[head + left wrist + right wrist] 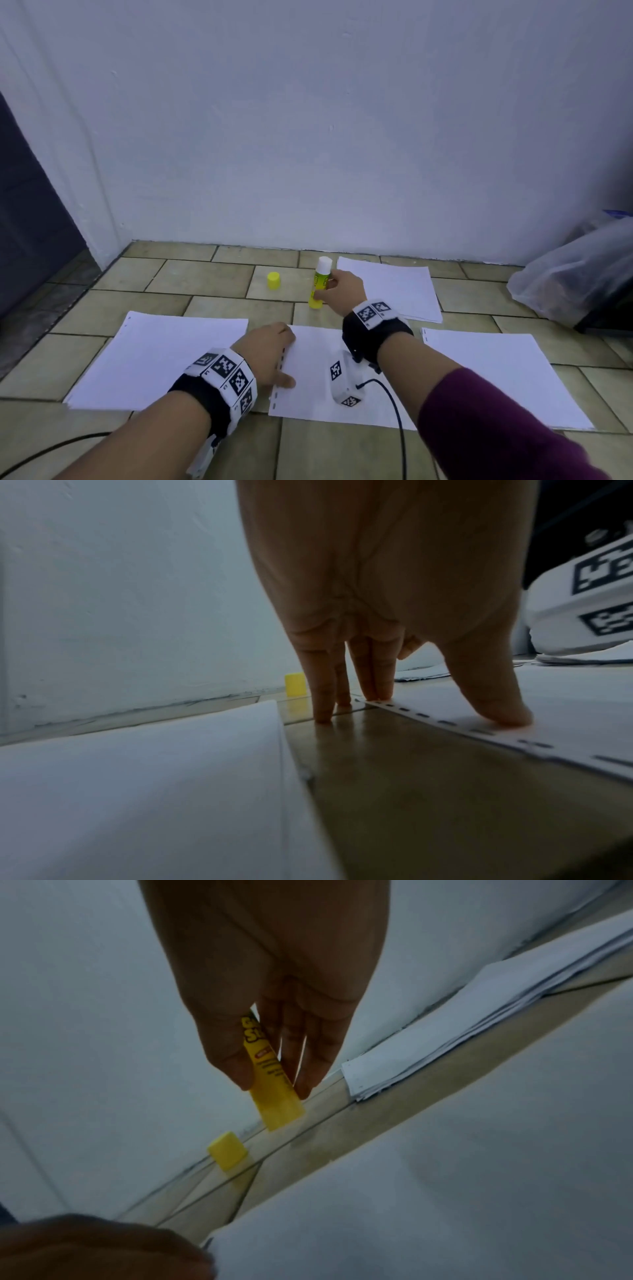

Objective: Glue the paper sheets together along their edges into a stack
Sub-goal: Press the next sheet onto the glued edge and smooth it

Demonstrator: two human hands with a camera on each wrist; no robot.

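Note:
An uncapped yellow glue stick (319, 287) stands upright on the tiled floor beyond the middle sheet, white glue tip up. My right hand (337, 286) grips its barrel between thumb and fingers; the right wrist view shows the glue stick (270, 1088) pinched the same way. Its yellow cap (273, 280) sits to the left, apart. My left hand (274, 356) presses with straight fingertips (380, 685) on the punched left edge of the middle sheet (318, 373). A left sheet (154, 359), a right sheet (493, 373) and a far pile of sheets (394, 287) lie flat around.
A white wall (308, 120) rises just behind the glue stick. A clear plastic bag (575, 277) lies at the far right. A black cable (394, 411) runs across the middle sheet's near right part. A dark panel (30, 205) stands at the left.

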